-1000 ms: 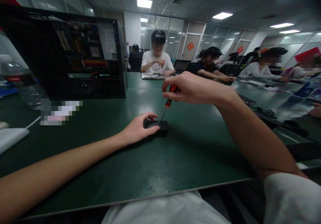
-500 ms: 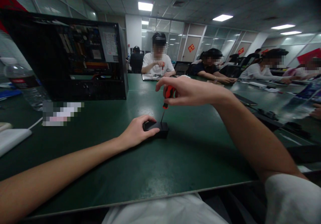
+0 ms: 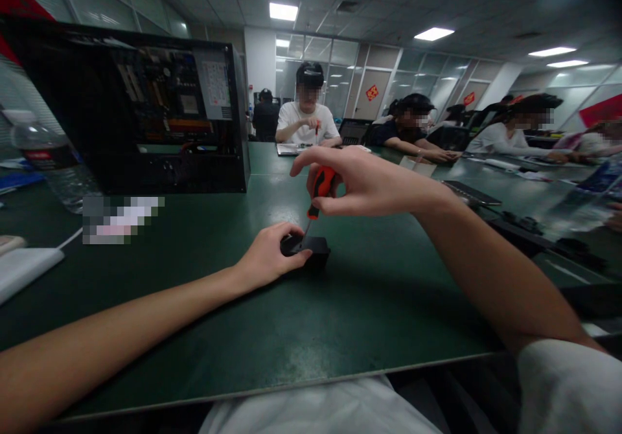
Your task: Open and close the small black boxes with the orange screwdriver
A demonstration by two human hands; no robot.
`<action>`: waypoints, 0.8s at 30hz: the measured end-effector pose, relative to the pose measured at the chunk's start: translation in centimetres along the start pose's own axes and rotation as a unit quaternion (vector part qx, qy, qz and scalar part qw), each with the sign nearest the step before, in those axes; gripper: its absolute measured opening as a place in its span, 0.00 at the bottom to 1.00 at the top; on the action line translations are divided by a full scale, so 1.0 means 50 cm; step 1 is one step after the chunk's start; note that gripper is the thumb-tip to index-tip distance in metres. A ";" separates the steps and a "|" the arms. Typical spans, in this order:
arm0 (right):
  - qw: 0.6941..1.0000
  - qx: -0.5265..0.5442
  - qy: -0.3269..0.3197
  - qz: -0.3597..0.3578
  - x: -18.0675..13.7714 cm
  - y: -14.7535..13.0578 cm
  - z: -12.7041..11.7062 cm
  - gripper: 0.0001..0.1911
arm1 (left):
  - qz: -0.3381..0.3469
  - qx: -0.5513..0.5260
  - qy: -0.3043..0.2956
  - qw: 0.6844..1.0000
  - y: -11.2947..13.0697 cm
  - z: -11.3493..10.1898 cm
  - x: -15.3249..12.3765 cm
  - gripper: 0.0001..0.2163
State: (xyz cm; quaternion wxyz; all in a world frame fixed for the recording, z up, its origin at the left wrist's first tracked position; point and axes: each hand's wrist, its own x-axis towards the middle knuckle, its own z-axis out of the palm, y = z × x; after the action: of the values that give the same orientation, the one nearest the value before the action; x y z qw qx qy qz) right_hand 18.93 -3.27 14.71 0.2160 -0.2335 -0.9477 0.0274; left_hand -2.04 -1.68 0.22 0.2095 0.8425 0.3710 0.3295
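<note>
Nearest the camera: white shirt and 2 bare forearms reaching out over the green table [image 3: 340, 330]. Left hand [image 3: 269, 259] lies on the left end of a small black box [image 3: 311, 250], fingers curled over its top and pinning it flat to the table; box sits mid-table, straight ahead of the person. Right hand [image 3: 359, 181] is above it, fingers pinched closed round the orange-and-black handle of a screwdriver [image 3: 318, 191]. Shaft tilts down and left, tip on the box top just beside the left fingertips. Progress: tip looks seated on the box, so a screw is probably being worked, but the screw head is too small and dark to see. Can't tell whether it's being loosened or tightened. Box looks closed, no loose screws or removed cover visible near it, so likely early or mid-step. Further left: white pad [image 3: 24, 269] at the table edge, water bottle [image 3: 46, 159], and an open PC case [image 3: 146, 110] with its board showing, well apart from the box. Far end: 1 person in a white shirt [image 3: 304, 120] facing this way, also holding a small tool, more people seated along the right side at their own work.
</note>
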 end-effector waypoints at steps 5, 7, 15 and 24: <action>1.000 0.013 -0.007 0.005 0.003 0.006 0.012 0.21 | -0.009 0.009 -0.001 1.000 0.001 0.000 0.000 0.15; 1.000 0.013 -0.006 0.008 0.004 0.008 0.014 0.21 | -0.012 0.006 -0.003 1.000 0.001 0.001 0.000 0.15; 1.000 0.018 -0.014 0.013 0.003 0.006 0.011 0.21 | -0.004 0.002 -0.007 1.000 0.001 0.000 0.001 0.15; 1.000 0.012 -0.018 0.010 0.003 0.007 0.013 0.21 | -0.008 0.005 -0.008 1.000 0.001 0.000 0.000 0.15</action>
State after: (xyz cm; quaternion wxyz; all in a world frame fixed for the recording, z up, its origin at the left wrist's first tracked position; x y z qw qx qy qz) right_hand 18.69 -2.87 14.13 0.2013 -0.2397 -0.9486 0.0456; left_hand -2.03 -1.73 0.28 0.2112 0.8432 0.3775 0.3192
